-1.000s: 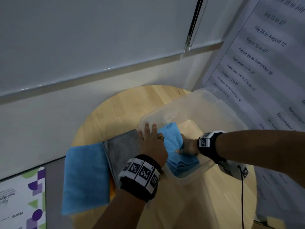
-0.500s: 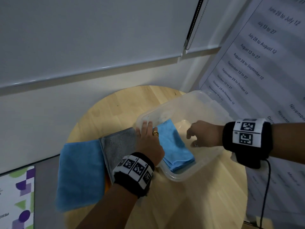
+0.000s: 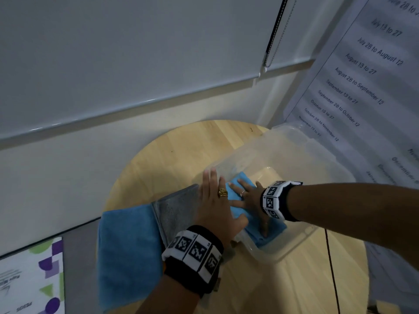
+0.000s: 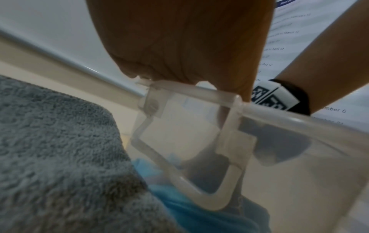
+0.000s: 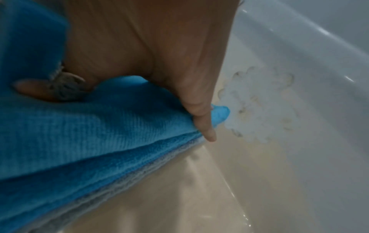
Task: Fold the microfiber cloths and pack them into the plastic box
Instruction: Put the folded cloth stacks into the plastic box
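A clear plastic box (image 3: 292,250) stands on the right of the round wooden table (image 3: 181,150). Inside it lies a folded blue cloth (image 3: 237,210), its stacked layers showing in the right wrist view (image 5: 99,141). My right hand (image 3: 247,196) presses flat on that cloth with straight, spread fingers. My left hand (image 3: 215,207) rests on the box's left rim (image 4: 289,119), fingers straight, holding nothing. A grey cloth (image 3: 176,211) lies just left of the box, partly under my left wrist. Left of that lies a flat blue cloth (image 3: 129,252).
A wall runs close behind the table. A sheet printed with dates (image 3: 362,87) hangs right behind the box. A thin black cable (image 3: 331,268) crosses the table's right side. A printed card (image 3: 34,279) lies on a grey surface at lower left.
My right hand, lifted above the box half a second ago, has come back down and now presses the blue cloth flat. The left hand has stayed at the rim.
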Tool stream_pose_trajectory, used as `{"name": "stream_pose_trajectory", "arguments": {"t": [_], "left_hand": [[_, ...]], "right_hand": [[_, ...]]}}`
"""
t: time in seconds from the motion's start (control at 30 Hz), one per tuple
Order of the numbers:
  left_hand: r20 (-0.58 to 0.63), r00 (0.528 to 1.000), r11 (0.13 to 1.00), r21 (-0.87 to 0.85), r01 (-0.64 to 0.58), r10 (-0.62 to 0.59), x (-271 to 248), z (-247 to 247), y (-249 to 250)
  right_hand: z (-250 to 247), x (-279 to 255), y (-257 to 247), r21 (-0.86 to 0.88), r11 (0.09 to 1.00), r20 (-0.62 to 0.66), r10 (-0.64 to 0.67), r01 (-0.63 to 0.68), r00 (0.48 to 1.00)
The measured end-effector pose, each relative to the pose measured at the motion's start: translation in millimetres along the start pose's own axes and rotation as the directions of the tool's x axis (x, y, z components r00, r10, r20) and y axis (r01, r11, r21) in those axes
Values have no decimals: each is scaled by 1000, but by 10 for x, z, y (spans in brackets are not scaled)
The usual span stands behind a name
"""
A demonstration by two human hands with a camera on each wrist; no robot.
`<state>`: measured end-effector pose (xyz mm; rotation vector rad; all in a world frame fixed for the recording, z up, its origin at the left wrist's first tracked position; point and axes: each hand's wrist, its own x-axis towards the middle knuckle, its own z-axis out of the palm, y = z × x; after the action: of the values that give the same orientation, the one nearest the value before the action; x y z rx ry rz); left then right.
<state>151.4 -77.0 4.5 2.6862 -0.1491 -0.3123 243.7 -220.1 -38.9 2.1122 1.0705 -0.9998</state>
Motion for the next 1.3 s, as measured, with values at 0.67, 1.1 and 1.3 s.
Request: {"name": "stream_pose_trajectory", "arguments": {"t": [0.67,1.1,1.3], "left_hand": [[-295,938,904,-426,40,-181,-184,-277,-331],[244,655,485,-500,717,-715,-892,190,-477],[314,632,419,-533,735,-708,-776,336,-460]], "right_hand": [[-716,-672,-82,634,770,-445,290,70,847],[-67,-544,-1622,672,738,-456,338,69,823],[228,-344,-1743,764,637,-446,403,105,799]]}}
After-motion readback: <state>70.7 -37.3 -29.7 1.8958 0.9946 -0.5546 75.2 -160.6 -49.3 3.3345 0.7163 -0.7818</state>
